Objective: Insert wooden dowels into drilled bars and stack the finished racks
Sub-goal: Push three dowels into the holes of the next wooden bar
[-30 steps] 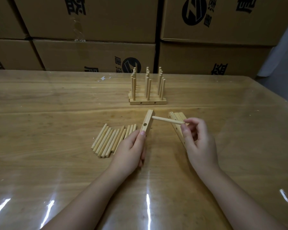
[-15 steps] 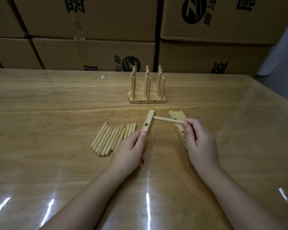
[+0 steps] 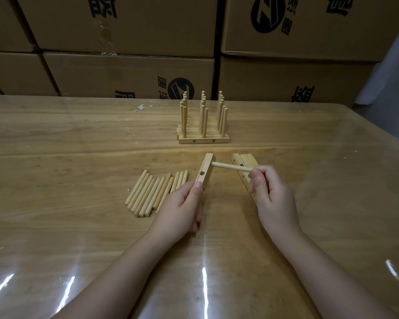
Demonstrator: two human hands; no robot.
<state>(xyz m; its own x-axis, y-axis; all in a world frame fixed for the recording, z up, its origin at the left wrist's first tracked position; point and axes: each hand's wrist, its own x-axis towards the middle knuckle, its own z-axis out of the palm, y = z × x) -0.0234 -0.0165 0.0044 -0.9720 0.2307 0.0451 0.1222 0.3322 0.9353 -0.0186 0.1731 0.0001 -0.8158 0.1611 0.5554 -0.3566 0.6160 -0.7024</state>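
My left hand (image 3: pixel 182 208) grips the near end of a drilled wooden bar (image 3: pixel 205 171), which points away from me above the table, one hole showing on its side. A dowel (image 3: pixel 230 167) sticks out sideways from the bar's far end, and my right hand (image 3: pixel 271 194) pinches its free end. Several loose dowels (image 3: pixel 156 193) lie side by side to the left of my left hand. Under and behind my right hand lie several bare drilled bars (image 3: pixel 243 165). Finished racks (image 3: pixel 203 132) with upright dowels are stacked at the middle back.
The wooden table (image 3: pixel 78 157) has a glossy clear cover. Cardboard boxes (image 3: pixel 129 72) are stacked along its far edge. A scrap of white paper (image 3: pixel 143 107) lies at the back left. The table's right edge curves away at the far right.
The dowel's tip has stayed at the bar's far hole while my right hand closed tighter on its free end and shifted slightly. My left hand has kept its hold.
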